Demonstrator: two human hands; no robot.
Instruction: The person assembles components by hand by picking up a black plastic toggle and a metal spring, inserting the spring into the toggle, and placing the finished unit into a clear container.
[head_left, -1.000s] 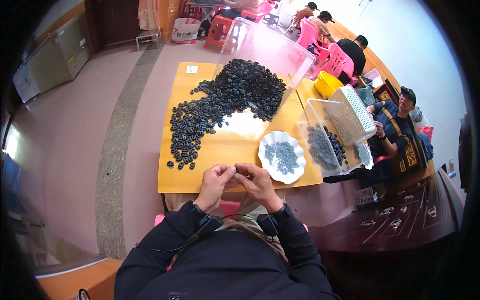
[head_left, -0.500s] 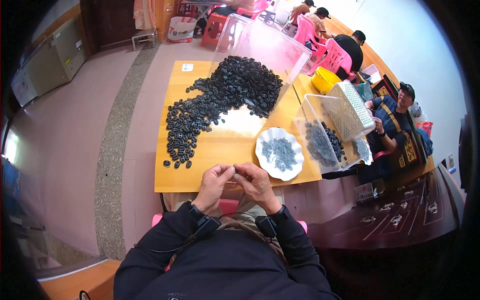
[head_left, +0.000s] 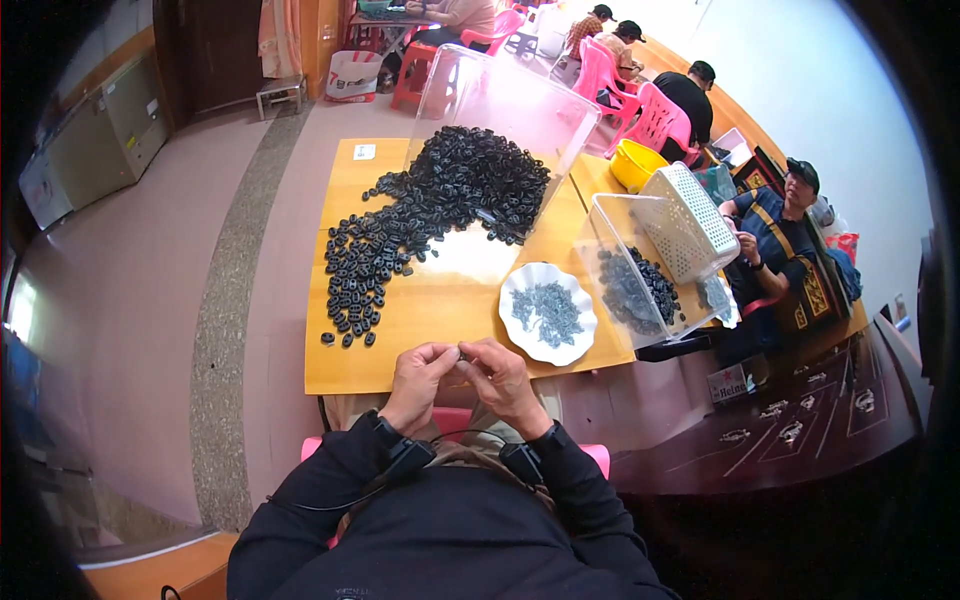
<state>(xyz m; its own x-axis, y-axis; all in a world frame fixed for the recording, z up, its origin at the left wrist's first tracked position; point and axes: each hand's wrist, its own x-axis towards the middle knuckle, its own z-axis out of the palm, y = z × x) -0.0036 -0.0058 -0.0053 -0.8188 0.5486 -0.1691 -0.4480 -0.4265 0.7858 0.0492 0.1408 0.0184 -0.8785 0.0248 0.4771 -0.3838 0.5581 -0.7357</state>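
My left hand and my right hand meet fingertip to fingertip at the table's front edge. Both are closed in a pinch around something tiny, mostly hidden by the fingers. Beyond them, black oval pieces with two holes spread over the left of the wooden table and rise into a heap farther back. To the right of my hands lies a white plate with a wavy rim, bearing many small grey-blue translucent pieces.
A clear plastic bin lies tipped behind the heap. At the right stand a clear box with black pieces, a white perforated basket and a yellow bowl. One person sits at the right; others sit farther back.
The whole view has shifted slightly, so the table sits a little lower and more to the left. My hands stay pinched together, with the fingers slightly changed in position.
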